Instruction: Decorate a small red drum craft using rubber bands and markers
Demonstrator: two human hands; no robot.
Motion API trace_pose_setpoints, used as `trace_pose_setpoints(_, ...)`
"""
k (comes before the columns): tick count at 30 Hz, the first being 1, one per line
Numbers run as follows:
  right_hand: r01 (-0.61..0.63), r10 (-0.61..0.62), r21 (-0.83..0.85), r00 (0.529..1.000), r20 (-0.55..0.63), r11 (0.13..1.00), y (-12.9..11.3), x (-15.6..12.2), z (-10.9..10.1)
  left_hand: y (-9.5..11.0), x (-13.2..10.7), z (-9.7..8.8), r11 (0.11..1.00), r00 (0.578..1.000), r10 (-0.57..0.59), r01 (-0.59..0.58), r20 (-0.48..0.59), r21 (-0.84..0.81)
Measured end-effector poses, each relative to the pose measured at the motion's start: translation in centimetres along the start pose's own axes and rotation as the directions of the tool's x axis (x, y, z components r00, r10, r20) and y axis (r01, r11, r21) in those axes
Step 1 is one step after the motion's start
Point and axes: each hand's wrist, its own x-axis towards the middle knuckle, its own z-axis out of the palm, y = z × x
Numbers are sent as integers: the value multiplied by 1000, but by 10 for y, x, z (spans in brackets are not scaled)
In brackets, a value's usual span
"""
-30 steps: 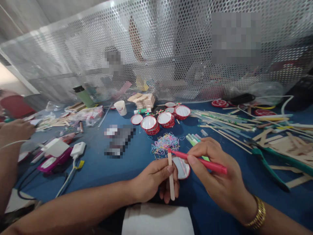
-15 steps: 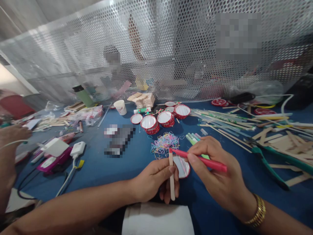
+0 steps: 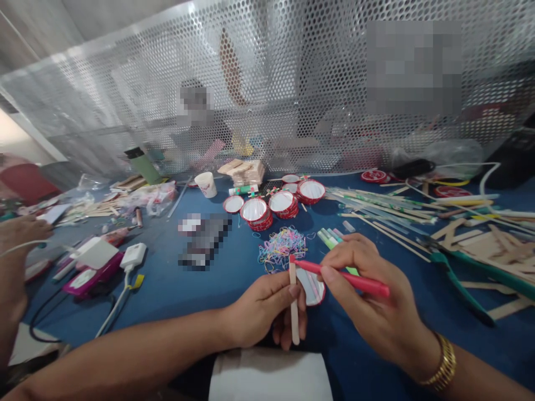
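Note:
My left hand (image 3: 267,306) is closed around a flat wooden craft stick (image 3: 295,317), held upright with its top end coloured red. Between the thumb and fingers of my right hand (image 3: 371,295) lies a red marker pen (image 3: 359,281), its tip at the stick's red end. Just beyond my hands is a heap of pastel rubber bands (image 3: 282,248). Partly hidden behind my hands sits a round red-rimmed piece with a pale face (image 3: 311,284). Several markers (image 3: 328,239) lie behind my right hand.
Red round tins (image 3: 257,211) and a paper cup (image 3: 205,184) stand at the back before a perforated metal screen (image 3: 267,72). Green-handled pliers (image 3: 455,287) and loose sticks (image 3: 497,245) lie right. Left are a phone (image 3: 204,239), a charger (image 3: 134,254) and another person's arm (image 3: 14,267).
The marker tip has shifted very slightly down along the red end of the craft stick. Both hands otherwise keep nearly the same place and grip.

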Motion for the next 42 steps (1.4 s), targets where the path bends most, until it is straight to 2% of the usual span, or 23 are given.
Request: trace_pose_setpoints(42, 6, -6, -19, 1000, 9, 1000, -2, 2, 1, 1, 0, 1, 998, 1000, -9, 10, -7, 62)
